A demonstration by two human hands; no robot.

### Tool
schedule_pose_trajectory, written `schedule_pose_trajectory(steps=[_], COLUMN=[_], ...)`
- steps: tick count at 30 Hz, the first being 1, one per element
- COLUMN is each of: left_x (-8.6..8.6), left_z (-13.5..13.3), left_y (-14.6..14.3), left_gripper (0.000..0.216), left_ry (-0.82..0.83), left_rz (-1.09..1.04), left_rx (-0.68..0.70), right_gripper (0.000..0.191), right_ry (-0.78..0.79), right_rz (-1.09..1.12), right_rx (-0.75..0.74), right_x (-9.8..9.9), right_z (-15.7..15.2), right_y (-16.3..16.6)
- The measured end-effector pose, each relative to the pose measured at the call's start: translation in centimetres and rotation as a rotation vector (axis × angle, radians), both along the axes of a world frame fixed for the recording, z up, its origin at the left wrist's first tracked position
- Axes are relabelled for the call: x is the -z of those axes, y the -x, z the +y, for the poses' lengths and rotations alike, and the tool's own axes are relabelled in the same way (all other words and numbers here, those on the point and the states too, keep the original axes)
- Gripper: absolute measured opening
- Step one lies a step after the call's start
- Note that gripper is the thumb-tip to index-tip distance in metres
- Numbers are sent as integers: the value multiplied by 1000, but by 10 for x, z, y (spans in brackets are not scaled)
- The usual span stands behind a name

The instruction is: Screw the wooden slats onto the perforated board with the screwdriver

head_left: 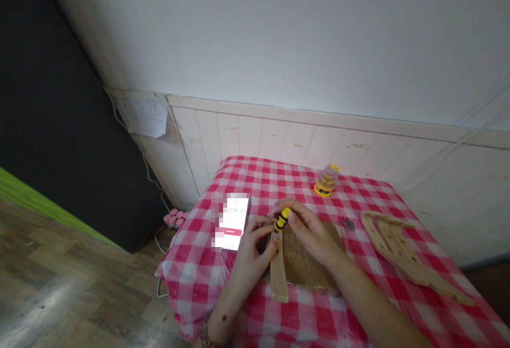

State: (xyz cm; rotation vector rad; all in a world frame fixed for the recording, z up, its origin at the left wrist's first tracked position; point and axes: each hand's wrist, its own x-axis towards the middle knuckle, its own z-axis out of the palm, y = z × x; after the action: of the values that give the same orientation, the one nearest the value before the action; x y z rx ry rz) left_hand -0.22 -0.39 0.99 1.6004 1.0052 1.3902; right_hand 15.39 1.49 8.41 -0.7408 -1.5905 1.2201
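Note:
My right hand (306,227) is closed round a short yellow and black screwdriver (282,220), which points down at a pale wooden strip (279,276). At the screwdriver's lower end, my left hand (255,242) has its thumb and fingers pinched together above the strip. What sits between those fingertips is too small to make out. The strip lies along the left side of a brown board with small holes (308,263), partly hidden by my right hand and forearm. Several dark screws (348,224) lie in a small bunch to the right of the board.
A lit phone (233,226) lies left of my hands on the red checked tablecloth (274,170). Farther back stands a clear, yellow-based bit case (327,180). Joined curved wooden pieces (388,249) lie at the right. Pink round things (175,218) sit beyond the table's left edge.

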Motion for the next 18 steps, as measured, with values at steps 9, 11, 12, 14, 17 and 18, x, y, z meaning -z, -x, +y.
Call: schedule_pose_trajectory(steps=[9, 11, 12, 14, 17, 18], left_x=[5, 6, 6, 6, 7, 7], left_z=[2, 2, 1, 0, -2, -2], left_y=[3, 3, 2, 2, 1, 1], left_gripper=[19, 17, 16, 17, 22, 24], left_ry=[4, 0, -5, -17, -39, -47], left_rz=[6, 12, 15, 24, 38, 42], left_rx=[23, 22, 21, 17, 11, 10], right_gripper=[25, 24, 23, 26, 41, 45], right_ry=[33, 33, 31, 28, 66, 88], right_rz=[183, 170, 157, 143, 185, 205], right_rx=[-76, -98, -98, -92, -126, -144], right_x=[-2, 0, 1, 3, 5, 5], right_z=[-2, -2, -2, -2, -2, -2], right_y=[4, 5, 5, 7, 11, 12])
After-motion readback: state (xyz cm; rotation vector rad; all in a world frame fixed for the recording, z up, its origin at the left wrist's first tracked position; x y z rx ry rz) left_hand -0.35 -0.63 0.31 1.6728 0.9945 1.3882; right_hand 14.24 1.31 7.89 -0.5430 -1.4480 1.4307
